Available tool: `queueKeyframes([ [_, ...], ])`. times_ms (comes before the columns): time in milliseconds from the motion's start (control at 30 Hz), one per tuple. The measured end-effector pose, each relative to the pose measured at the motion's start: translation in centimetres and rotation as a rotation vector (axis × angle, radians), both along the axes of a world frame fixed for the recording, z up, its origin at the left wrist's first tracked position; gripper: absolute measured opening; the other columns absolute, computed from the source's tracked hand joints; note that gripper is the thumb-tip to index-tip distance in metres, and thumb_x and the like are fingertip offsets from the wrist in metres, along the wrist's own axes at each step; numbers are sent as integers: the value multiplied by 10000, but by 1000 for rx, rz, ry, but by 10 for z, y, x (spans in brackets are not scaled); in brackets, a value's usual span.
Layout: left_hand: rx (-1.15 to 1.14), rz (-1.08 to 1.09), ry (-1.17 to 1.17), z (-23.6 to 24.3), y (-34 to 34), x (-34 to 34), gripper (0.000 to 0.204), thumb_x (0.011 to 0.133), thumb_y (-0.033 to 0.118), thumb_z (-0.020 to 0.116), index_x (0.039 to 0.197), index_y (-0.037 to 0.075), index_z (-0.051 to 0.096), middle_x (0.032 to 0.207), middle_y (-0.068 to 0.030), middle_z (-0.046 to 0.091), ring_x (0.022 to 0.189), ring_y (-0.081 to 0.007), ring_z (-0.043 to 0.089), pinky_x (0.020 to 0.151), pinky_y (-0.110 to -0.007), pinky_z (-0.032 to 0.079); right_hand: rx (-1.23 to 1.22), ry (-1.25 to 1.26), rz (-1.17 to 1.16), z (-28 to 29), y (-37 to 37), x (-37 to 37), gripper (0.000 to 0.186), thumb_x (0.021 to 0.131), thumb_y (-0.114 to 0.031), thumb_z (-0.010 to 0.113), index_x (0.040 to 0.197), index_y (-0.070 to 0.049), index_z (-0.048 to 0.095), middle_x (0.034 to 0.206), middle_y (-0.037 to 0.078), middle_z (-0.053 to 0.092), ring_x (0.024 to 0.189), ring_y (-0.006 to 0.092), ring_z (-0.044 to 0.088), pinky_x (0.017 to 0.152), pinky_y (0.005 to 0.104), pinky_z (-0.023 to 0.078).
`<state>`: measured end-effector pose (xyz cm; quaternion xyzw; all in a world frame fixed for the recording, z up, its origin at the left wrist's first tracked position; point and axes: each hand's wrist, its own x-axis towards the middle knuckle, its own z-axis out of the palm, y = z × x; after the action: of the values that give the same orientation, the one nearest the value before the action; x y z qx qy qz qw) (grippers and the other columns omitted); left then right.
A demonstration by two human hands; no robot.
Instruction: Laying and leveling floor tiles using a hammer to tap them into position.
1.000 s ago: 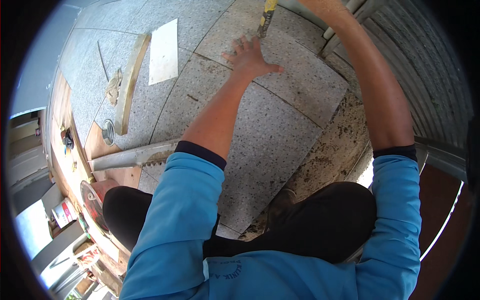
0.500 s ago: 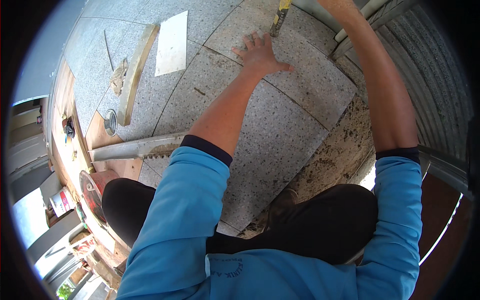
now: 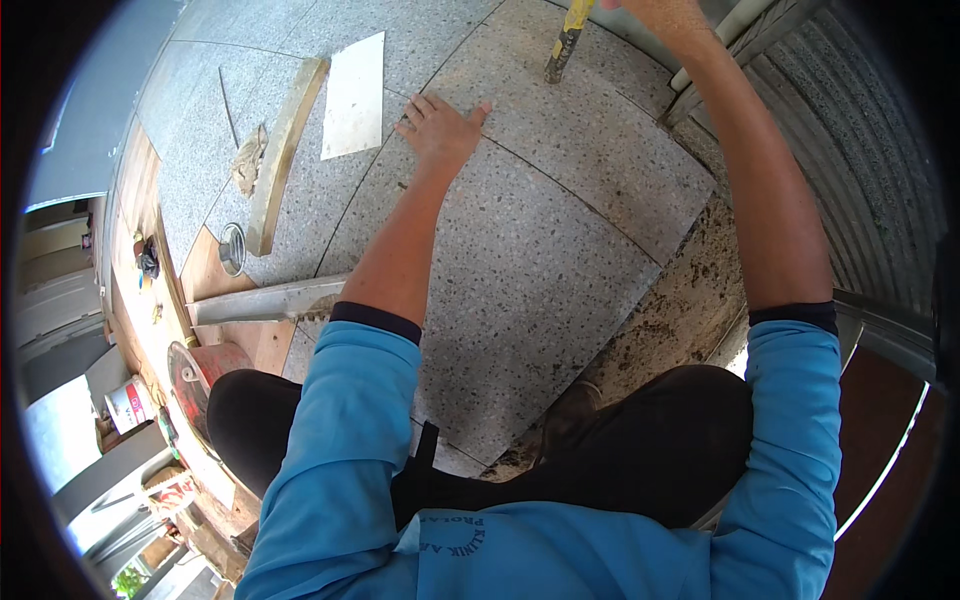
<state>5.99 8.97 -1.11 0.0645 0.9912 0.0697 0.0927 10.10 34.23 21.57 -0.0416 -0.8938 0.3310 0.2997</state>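
My left hand (image 3: 440,132) rests palm down on the grey speckled floor tile (image 3: 510,270), near the joint with the farther tile (image 3: 610,150), fingers extended and holding nothing. At the upper edge, my right hand (image 3: 672,20) is partly cut off and its fingers are mostly outside the picture. Beside it a tool with a yellow-and-black handle (image 3: 567,42) stands tilted, its dark lower end at the farther tile. The tool's top is out of view; it appears held by my right hand.
Left of my hand lie a white rectangular sheet (image 3: 353,97), a wooden batten (image 3: 285,155), a crumpled cloth (image 3: 248,162), a round metal tin (image 3: 232,249) and a long metal bar (image 3: 265,301). A reddish bucket (image 3: 205,372) is by my knee. Bare soil (image 3: 685,295) borders the tiles; corrugated metal (image 3: 845,150) stands right.
My left hand has slid leftward and toward me, from the farther tile to the joint, its fingers less spread. The right arm and the tool have hardly moved.
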Motion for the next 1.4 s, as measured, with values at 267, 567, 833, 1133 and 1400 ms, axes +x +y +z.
queueKeyframes([
  [267,8,-40,-8,1,-17,5,1222,882,851,447,1616,-74,129,1700,-267,114,1586,-406,75,1210,-697,53,99,-61,-47,6,-10,2,469,883,-120,625,1340,-18,613,1104,266,702,935,410,676,833,443,522],
  [567,-28,-52,-46,9,-18,9,1370,773,933,510,1624,-57,91,1712,-241,73,1592,-389,59,1192,-735,60,-101,59,236,14,-37,-2,379,895,-99,590,1259,7,612,920,260,671,785,334,626,756,412,519],
  [833,-9,-53,-3,2,-14,11,1359,765,949,495,1625,-42,137,1711,-228,115,1588,-389,96,1189,-740,95,-124,-19,249,35,-65,-1,224,916,-95,575,1118,-4,608,871,256,651,752,341,616,721,428,507],
  [1133,-18,-63,28,0,-19,9,1358,767,945,501,1625,-41,132,1710,-223,129,1588,-382,102,1190,-736,103,-102,49,297,5,-68,-21,261,921,-101,584,1165,-19,625,894,259,653,784,359,636,734,419,502],
  [1400,-39,-32,-54,13,-24,6,1348,785,922,510,1628,-46,99,1721,-215,66,1597,-368,39,1193,-732,81,1,45,37,19,-18,7,407,914,-115,597,1313,-33,616,1001,297,669,879,427,648,802,448,506],
])
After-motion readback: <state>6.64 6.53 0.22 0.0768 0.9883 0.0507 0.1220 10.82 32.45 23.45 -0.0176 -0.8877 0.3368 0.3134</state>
